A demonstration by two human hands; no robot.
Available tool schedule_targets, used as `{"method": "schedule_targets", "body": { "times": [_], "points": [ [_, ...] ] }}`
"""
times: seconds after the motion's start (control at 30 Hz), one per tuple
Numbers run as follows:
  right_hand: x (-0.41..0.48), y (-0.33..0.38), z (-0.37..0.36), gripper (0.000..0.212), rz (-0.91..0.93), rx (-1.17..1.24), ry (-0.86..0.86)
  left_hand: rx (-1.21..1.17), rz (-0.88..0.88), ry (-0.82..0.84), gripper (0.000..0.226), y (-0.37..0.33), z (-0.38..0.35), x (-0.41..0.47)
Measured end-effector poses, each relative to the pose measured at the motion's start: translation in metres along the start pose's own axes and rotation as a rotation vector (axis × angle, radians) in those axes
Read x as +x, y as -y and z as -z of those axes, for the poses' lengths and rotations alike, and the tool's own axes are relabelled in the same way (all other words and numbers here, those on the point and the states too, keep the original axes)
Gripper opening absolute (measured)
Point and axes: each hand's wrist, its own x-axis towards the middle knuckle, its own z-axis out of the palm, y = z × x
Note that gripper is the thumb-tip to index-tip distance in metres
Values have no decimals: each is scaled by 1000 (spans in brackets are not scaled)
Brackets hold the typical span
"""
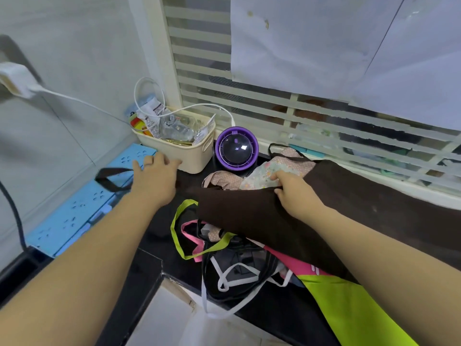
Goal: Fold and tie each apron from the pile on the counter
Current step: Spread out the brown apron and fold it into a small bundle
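Brown apron (249, 213): lies spread over the black counter (159, 236), directly beneath and to the near side of the right hand (296, 191). The right hand pinches the apron's upper edge, with the thumb under the hem and the forefinger laid over it. The other fingers are curled in behind.

Just beyond the right hand's fingertips is a bunched floral and dotted cloth (264, 171), partly covered by the brown apron. A thin black strap loop shows past it.

The pile (237, 265) of other aprons lies nearer the person than the right hand, under that forearm. It includes a lime-green apron (349, 308), a pink one (294, 264), a lime strap (179, 236) and white straps (232, 283) that trail over the counter's front edge. The brown apron overlaps the far part of this pile.

The left hand (154, 178) is held palm down, well apart from the right hand, with its fingers loosely spread. A black strap (112, 179), blurred, forms a loop on the outer side of this hand and meets its little-finger edge. Whether the hand holds the strap cannot be told.

A blue tray (74, 216) lies below and outward of the left hand. A cream basket (197, 156) of packets sits just beyond its thumb. A purple fan (235, 148) stands between the basket and the floral cloth, beyond both hands.
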Motion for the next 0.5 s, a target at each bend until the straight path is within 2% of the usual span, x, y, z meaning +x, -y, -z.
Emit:
{"method": "schedule_targets", "body": {
  "times": [0.1,0.17,0.2,0.23,0.27,0.33,0.37,0.43,0.5],
  "points": [
    [-5,-1,-3,50,60,54,77,-73,-46,-73,61,-18,-18,-7],
    [-14,-4,-3,51,120,48,55,-302,-39,-180,40,-32,-32,-19],
    [-22,-8,-2,50,136,44,22,-497,4,-139,27,-42,-38,-27],
    [-29,-12,-2,47,147,41,-17,-706,51,-9,14,-52,-42,-36],
    [-40,-20,-3,44,149,31,-47,-905,92,197,10,-65,-45,-45],
    [-65,-37,-7,40,144,-5,-111,-1170,178,608,22,-90,-49,-60],
    [-77,-47,-11,40,135,-31,-157,-1235,206,739,28,-101,-50,-65],
    [-99,-70,-19,44,71,-81,-246,-1298,238,847,36,-121,-56,-69],
    [-114,-88,-26,52,-44,-123,-260,-1427,302,847,41,-136,-64,-67]
  ]
}}
